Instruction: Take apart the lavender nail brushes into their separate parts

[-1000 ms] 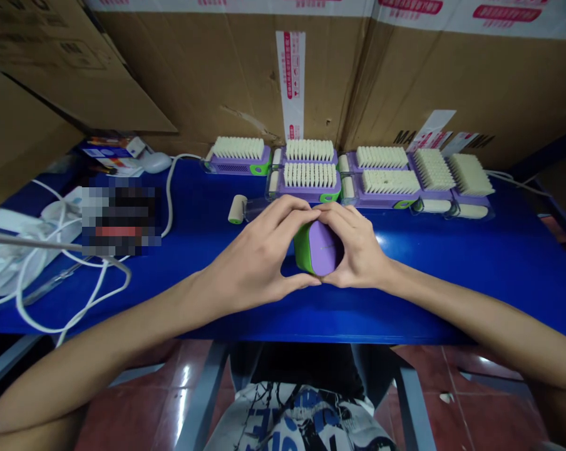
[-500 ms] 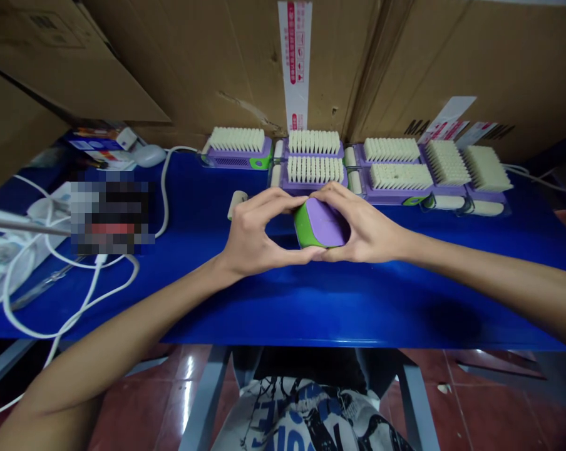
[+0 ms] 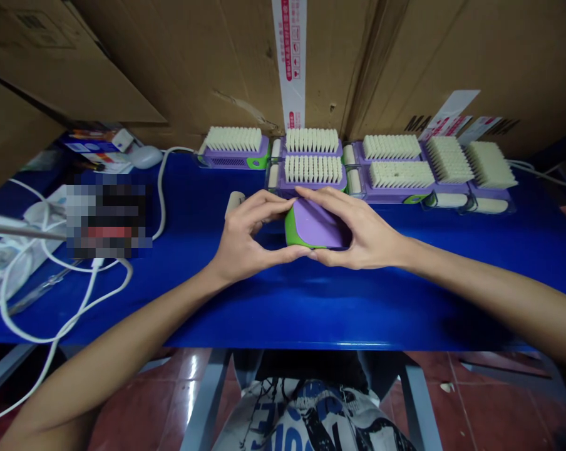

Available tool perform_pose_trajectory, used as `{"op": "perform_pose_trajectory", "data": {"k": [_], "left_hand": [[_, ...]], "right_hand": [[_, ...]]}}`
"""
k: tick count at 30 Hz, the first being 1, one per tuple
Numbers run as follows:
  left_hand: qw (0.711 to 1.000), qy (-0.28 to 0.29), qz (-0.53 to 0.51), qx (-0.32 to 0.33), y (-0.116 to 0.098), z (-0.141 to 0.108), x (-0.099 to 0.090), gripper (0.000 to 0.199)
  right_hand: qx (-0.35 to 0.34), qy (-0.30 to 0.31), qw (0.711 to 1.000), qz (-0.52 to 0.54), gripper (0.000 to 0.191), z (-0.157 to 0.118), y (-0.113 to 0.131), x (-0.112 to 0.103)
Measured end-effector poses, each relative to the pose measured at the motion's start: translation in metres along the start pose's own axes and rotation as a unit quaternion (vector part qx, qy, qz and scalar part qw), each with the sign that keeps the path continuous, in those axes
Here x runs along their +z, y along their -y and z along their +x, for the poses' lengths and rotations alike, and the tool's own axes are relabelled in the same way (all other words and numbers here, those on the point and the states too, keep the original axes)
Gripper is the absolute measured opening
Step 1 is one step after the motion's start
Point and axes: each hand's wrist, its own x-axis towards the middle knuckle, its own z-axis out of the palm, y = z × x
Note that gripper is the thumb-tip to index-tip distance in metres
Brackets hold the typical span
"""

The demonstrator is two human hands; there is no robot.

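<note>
Presently, a purple-and-green casing is held between both hands near the middle of the bench, forward of the person's body. Its flat purple face is turned upward toward the viewer, and its rounded green end is directed to the left. Whether its underside is in contact with the bench cannot be determined, as this is hidden.

The grip of the right hand is closed around the right end of the casing, with the fingers laid along the far edge and the thumb along the near edge. The casing is also grasped by the left hand, at the fingertips and thumb; a gap is left between its palm and the green end. The two thumb tips are brought close together at the near edge.

A pale roller is partly concealed behind the left hand.

Along the rear of the bench, seven bristle brushes with purple bodies are set out, bristles up. One is placed at the left, two pairs are placed toward the middle, and two at the right are turned with their rollers toward the near side. Behind them, a cardboard surface is crossed by a strip of printed tape.

At the left, a white mouse is noted beside small cartons, with white cables and a pixelated item nearer. Below, a red tiled floor is seen.
</note>
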Motion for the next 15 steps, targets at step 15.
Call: {"op": "perform_pose_trajectory", "data": {"k": [15], "left_hand": [[0.994, 0.065, -0.067, -0.060, 0.0020, -0.0062, 0.0072, 0.107]], "right_hand": [[-0.064, -0.007, 0.995, -0.072, 0.099, 0.0021, -0.0048, 0.0037]]}}
